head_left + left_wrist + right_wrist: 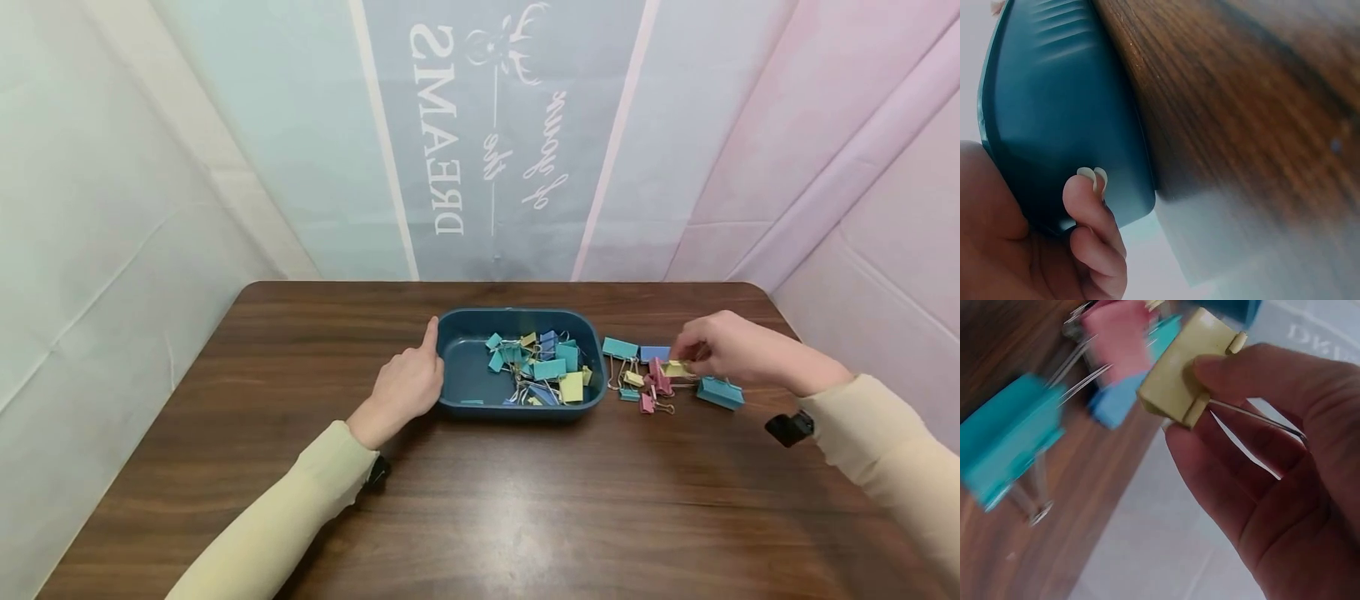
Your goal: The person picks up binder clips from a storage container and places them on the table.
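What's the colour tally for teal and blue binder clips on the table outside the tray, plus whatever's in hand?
Teal clips: 3
Blue clip: 1
Yellow clip held in right hand: 1
Total: 5

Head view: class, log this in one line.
left hand: touching blue rectangular tray; right hand: pinching yellow wire-handled binder clip; tray: holds multicoloured binder clips

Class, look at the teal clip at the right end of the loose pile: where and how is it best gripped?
Pinch the teal clip across its broad body, probably from above and the right: only tabletop shows beside it there, while pink clips lie to its left.
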`<state>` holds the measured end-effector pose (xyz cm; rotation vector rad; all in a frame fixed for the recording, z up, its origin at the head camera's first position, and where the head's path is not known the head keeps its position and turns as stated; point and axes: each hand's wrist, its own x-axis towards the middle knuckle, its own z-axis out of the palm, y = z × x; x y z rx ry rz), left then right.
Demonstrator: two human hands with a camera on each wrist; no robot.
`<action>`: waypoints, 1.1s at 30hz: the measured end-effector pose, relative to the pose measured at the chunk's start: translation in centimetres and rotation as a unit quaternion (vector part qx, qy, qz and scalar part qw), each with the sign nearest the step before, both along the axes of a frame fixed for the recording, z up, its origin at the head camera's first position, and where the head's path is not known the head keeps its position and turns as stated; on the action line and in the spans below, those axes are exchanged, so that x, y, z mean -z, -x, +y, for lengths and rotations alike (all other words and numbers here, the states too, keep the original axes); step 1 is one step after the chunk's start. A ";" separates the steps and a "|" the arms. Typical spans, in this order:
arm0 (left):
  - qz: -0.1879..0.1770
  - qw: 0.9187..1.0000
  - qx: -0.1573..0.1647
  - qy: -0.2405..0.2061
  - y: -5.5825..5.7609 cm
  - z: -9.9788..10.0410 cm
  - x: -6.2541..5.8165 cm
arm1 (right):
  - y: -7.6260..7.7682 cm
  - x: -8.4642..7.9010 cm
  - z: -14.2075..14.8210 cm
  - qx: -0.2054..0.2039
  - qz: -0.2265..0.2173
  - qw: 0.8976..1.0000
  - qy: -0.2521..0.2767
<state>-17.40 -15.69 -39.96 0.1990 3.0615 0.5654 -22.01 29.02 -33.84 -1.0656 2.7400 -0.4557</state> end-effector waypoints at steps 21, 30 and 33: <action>-0.011 1.000 0.002 -0.003 0.1 0.2 -0.3 | 0.3 2.9 1.5 -0.067 -0.009 0.998 -0.002; -0.013 1.000 0.001 -0.007 -0.2 -0.2 -0.3 | -0.5 1.9 1.4 -0.011 -0.067 0.998 -0.013; -0.013 1.000 0.000 -0.013 -0.1 -0.1 -0.3 | -0.6 1.3 1.3 0.003 -0.085 0.996 -0.015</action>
